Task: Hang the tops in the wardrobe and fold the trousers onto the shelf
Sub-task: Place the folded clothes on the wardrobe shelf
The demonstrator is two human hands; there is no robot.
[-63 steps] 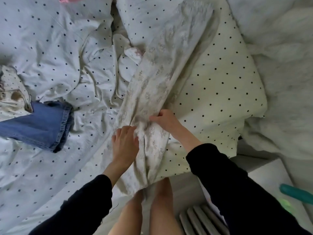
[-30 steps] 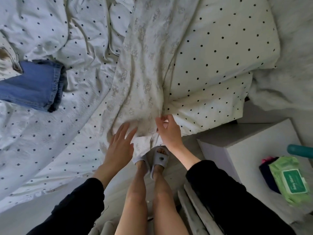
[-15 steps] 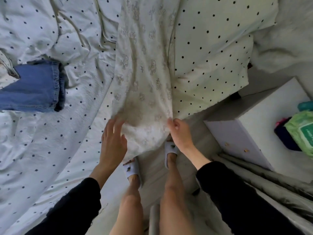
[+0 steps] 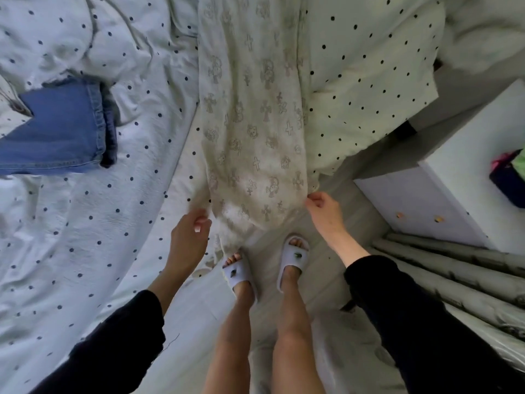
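— Slid further off the bed (image 4: 85, 237) edge since before: printed trousers (image 4: 252, 143), right hand (image 4: 322, 209) pinching the hem.
— Left hand (image 4: 189, 237)?
— Loosely curled, holding nothing, just beside the hem. Jeans (image 4: 59, 132) near the left edge, nightstand (image 4: 443, 194) right.

— What's on the bed (image 4: 85, 237)?
— A dotted white cover, all rumpled. Blue jeans (image 4: 56, 132) lie at its left side. Pale printed trousers (image 4: 252, 123) run down the middle, their end hanging over the edge toward the floor (image 4: 321, 280). A dotted pillow (image 4: 369, 81) sits just beside them, right.
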